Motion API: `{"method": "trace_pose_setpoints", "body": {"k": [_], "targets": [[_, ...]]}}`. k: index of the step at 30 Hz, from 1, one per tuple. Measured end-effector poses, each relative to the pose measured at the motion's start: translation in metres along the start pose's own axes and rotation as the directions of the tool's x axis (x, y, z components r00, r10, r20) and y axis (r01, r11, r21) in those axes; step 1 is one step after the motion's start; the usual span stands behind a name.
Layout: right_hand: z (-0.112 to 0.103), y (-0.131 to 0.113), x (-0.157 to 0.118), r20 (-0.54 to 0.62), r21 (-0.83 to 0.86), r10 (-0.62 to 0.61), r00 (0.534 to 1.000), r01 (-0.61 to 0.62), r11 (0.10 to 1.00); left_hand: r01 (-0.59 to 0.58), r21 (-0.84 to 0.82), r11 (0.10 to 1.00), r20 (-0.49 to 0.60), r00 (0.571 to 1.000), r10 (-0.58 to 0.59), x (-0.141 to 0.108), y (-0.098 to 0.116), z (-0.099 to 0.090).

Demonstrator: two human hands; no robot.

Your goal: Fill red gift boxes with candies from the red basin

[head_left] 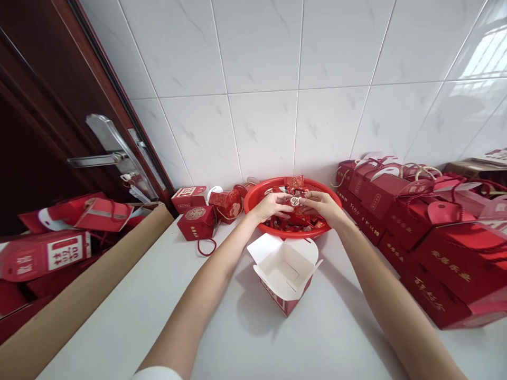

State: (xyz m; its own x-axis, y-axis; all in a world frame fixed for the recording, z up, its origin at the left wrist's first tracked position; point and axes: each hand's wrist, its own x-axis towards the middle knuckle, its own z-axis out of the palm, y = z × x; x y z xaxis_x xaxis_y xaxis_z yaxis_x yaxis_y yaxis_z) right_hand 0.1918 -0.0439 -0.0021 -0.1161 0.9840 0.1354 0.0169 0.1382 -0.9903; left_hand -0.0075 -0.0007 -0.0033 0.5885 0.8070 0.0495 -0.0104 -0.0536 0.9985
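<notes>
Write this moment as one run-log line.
left hand: fingertips at round-labelled item | right hand: fingertips at same item | red basket: wrapped pieces inside | open box: on white surface, nearer than basket

A hand could travel along the smooth white tabletop (pixel 245 351) in front of the open, white-lined red cardboard box (pixel 292 272), or drop into it from above — its splayed flaps narrow any side approach. Behind it, the red plastic basket (pixel 335 196) backs onto marbled white wall tiles (pixel 263 132). The left hand (pixel 271 208) and right hand (pixel 322 205) fill the space above the basket. Stacked red cardboard gift boxes (pixel 430 253) hem in the right; a brown cardboard carton wall (pixel 93 279) bounds the left.
</notes>
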Motion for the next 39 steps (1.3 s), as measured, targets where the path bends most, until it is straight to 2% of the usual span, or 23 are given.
{"method": "trace_pose_setpoints", "body": {"k": [2, 4, 9, 12, 16, 18, 26, 30, 33, 34, 36, 39], "targets": [[0.0, -0.002, -0.001, -0.048, 0.032, 0.031, 0.998, -0.029, 0.999, 0.016, 0.055, 0.998, -0.024, 1.0, -0.014, 0.0, 0.0, 0.001], [0.001, -0.004, -0.002, -0.063, 0.04, 0.061, 0.996, -0.059, 0.997, -0.018, 0.121, 0.993, -0.035, 0.999, 0.022, 0.0, 0.0, 0.0], [0.001, -0.006, -0.004, -0.045, -0.003, 0.077, 0.996, -0.078, 0.997, -0.171, 0.295, 0.94, -0.027, 0.982, 0.187, 0.002, -0.003, -0.004], [0.0, -0.007, -0.004, -0.012, -0.024, 0.11, 0.994, -0.11, 0.994, -0.193, 0.37, 0.909, -0.036, 0.975, 0.221, 0.004, -0.004, -0.005], [-0.001, -0.004, -0.002, 0.018, -0.034, 0.121, 0.992, -0.12, 0.992, -0.161, 0.36, 0.919, -0.033, 0.982, 0.185, 0.002, -0.002, -0.003], [-0.001, -0.003, -0.002, -0.003, -0.026, 0.106, 0.994, -0.106, 0.994, -0.138, 0.33, 0.934, -0.047, 0.986, 0.162, 0.001, -0.001, 0.0], [0.001, -0.001, 0.001, -0.243, 0.067, 0.052, 0.969, -0.036, 0.997, -0.07, 0.314, 0.947, -0.155, 0.98, 0.124, 0.004, -0.002, 0.002], [0.0, 0.001, 0.003, -0.318, 0.126, 0.011, 0.948, 0.031, 0.992, -0.008, 0.456, 0.89, -0.036, 0.999, 0.027, 0.007, -0.005, 0.002], [-0.002, 0.002, 0.003, -0.333, 0.152, -0.004, 0.943, 0.058, 0.987, 0.011, 0.624, 0.781, 0.034, 0.999, -0.041, 0.01, -0.01, 0.002], [-0.002, 0.002, 0.003, -0.334, 0.15, -0.011, 0.943, 0.065, 0.987, 0.007, 0.667, 0.745, 0.02, 0.999, -0.027, 0.01, -0.011, 0.001], [-0.002, 0.003, 0.003, -0.312, 0.126, -0.029, 0.95, 0.071, 0.989, -0.009, 0.714, 0.7, -0.064, 0.995, 0.079, 0.012, -0.012, -0.001], [0.0, 0.004, 0.003, -0.218, 0.049, -0.054, 0.974, 0.066, 0.997, -0.026, 0.691, 0.722, -0.222, 0.943, 0.247, 0.013, -0.012, -0.003]]}}
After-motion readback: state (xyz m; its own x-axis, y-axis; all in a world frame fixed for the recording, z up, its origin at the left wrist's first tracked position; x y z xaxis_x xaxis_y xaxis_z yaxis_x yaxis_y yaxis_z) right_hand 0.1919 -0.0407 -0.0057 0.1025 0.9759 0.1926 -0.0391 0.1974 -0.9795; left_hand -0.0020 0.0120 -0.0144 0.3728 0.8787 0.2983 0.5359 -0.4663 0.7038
